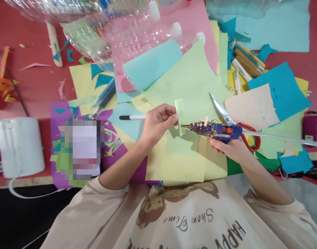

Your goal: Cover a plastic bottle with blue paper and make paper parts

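My left hand (162, 121) pinches a narrow folded strip of pale green paper (179, 119), held upright over the paper sheets. In my right hand (227, 147) is a blue hot glue gun (225, 131) with dried glue and scraps stuck around its front. Its nozzle points left and ends close to the strip; whether they touch I cannot tell. A long clear glue stick (285, 137) runs out of its back to the right. Scissors (227, 116) with red handles lie just behind the glue gun. A light green sheet (194, 83) lies beyond both hands.
Clear plastic bottles (145, 41) lie across the back. Markers (249, 62) and blue paper (280, 93) sit at the right. On the left are a white device (20, 147) with a cord, a blurred phone-like object (85, 148), paper scraps and a black-tipped pen (132, 117).
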Demonstrator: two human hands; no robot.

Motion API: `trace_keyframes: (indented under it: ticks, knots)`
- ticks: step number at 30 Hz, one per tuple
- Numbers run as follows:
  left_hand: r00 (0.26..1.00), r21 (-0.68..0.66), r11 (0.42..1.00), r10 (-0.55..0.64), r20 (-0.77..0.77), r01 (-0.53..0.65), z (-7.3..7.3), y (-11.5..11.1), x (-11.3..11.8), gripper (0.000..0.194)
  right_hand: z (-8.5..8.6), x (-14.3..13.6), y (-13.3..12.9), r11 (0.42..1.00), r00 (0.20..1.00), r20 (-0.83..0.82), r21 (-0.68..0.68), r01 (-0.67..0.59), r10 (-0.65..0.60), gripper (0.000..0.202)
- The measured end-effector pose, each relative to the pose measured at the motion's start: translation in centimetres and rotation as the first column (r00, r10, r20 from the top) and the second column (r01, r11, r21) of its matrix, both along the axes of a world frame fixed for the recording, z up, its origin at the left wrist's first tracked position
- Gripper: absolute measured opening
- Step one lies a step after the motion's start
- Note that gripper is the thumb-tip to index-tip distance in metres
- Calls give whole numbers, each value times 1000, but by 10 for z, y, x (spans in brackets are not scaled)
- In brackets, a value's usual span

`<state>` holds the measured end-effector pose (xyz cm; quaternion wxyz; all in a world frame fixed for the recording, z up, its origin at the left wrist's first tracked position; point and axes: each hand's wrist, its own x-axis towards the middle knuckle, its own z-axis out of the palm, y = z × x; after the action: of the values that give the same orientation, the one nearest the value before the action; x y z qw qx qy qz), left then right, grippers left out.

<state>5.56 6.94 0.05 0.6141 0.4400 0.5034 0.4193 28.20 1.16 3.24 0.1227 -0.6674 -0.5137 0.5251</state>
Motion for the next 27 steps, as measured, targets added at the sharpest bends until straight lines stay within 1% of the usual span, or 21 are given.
trace_keyframes:
  ticks: [3, 6, 11, 19, 27]
  knots:
    - [999, 11, 1000, 22, 37, -22, -2, 1, -1, 12, 0, -1, 0, 999, 999, 16, -11, -31, 32, 24]
    - [997, 15, 999, 37, 67, -38, -4, 1, -2, 10, 2, -3, 0, 999, 999, 36, -22, -36, 37, 23]
    - [994, 19, 998, 57, 94, -59, -5, 2, -2, 7, 3, -3, -2, 999, 998, 53, 0, -44, 44, 23]
    - [991, 35, 997, 72, 110, -76, -6, 4, -3, 9, 4, -1, -5, 998, 993, 102, -21, -64, 65, 23]
    - [993, 26, 997, 68, 97, -71, -7, 3, -3, 10, 5, -2, -4, 999, 995, 96, -30, -21, 24, 21]
